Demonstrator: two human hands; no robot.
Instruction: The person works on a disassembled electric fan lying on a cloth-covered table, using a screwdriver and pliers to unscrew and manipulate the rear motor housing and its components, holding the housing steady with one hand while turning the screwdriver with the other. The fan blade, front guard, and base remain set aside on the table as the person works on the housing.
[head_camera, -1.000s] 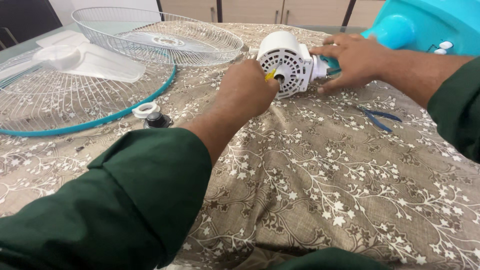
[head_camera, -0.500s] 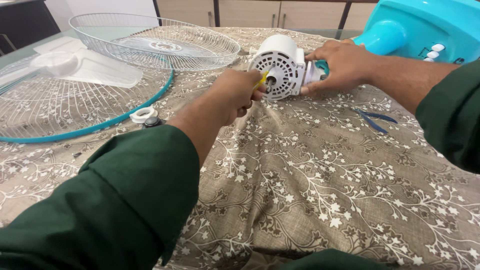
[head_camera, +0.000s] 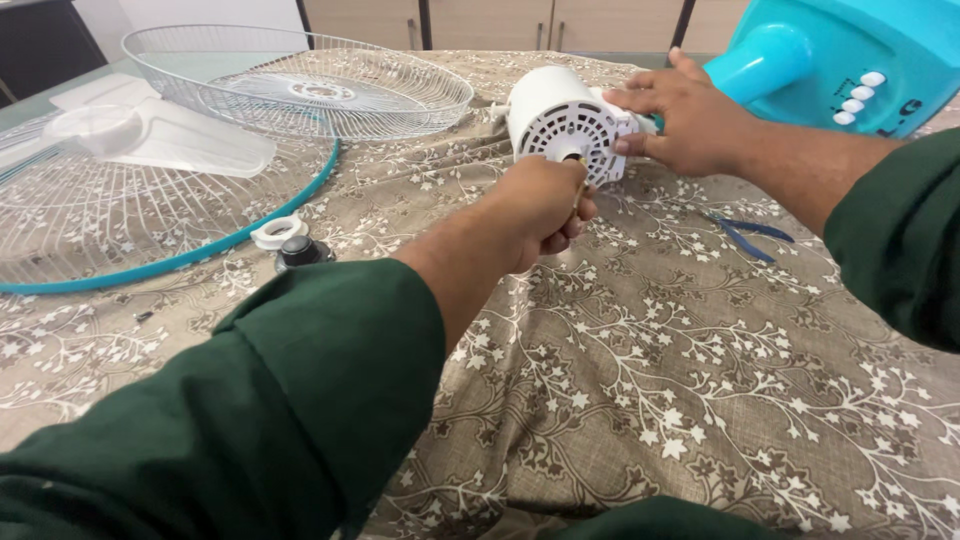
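1. A table draped in a brown floral cloth (head_camera: 680, 400) fills the near view; both forearms wear dark green sleeves.
2. Blue-handled pliers (head_camera: 748, 235) lie on the cloth to the right; a white ring (head_camera: 278, 232) and a black knob (head_camera: 300, 252) sit left.
3. The left hand (head_camera: 540, 210) is fisted around a thin tool with a yellow handle, its tip at the white motor housing (head_camera: 560, 125).
4. The right hand (head_camera: 690, 120) presses against that housing's far side, fingers spread.
5. Beyond lie 2 wire fan guards (head_camera: 300, 90), a clear blade (head_camera: 150, 135), the turquoise fan base (head_camera: 850, 60) and wooden cabinets.
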